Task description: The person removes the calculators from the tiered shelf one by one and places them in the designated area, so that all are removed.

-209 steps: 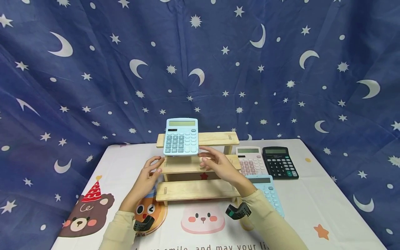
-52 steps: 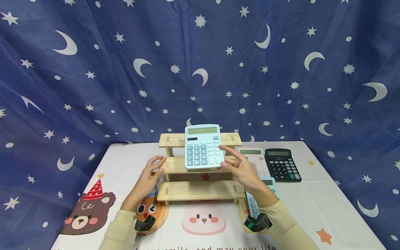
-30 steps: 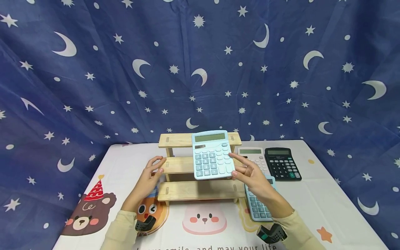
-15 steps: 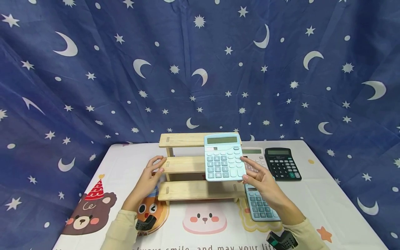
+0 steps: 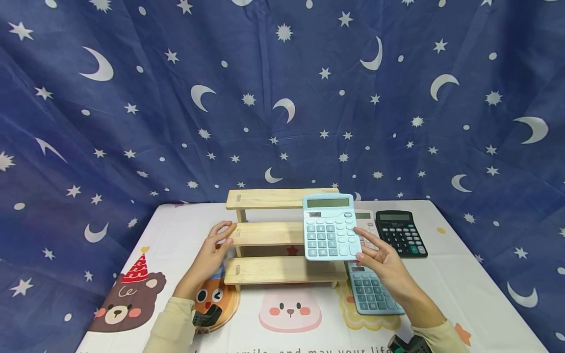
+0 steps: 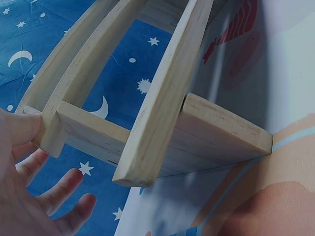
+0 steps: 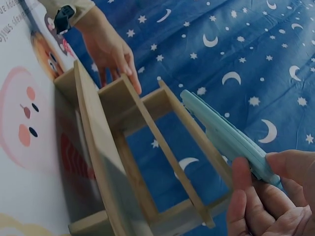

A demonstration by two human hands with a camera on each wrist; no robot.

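A light blue calculator is held up, keys toward the head camera, in front of the right end of a three-tier wooden shelf. My right hand pinches its lower right edge; in the right wrist view the thumb lies on one face of the calculator and fingers on the other. At the shelf's left side, my left hand holds the end of the middle board between thumb and index finger. The other left fingers spread loosely below the board in the left wrist view.
Right of the shelf, a second light blue calculator lies on the white patterned tablecloth. Behind it are a pale pink-and-white calculator, partly covered, and a black calculator. A blue star-and-moon curtain hangs behind the table.
The right hand has carried the light blue calculator from the top board's left part rightward and lower, to the shelf's right end. The left hand stays at the shelf's left side.
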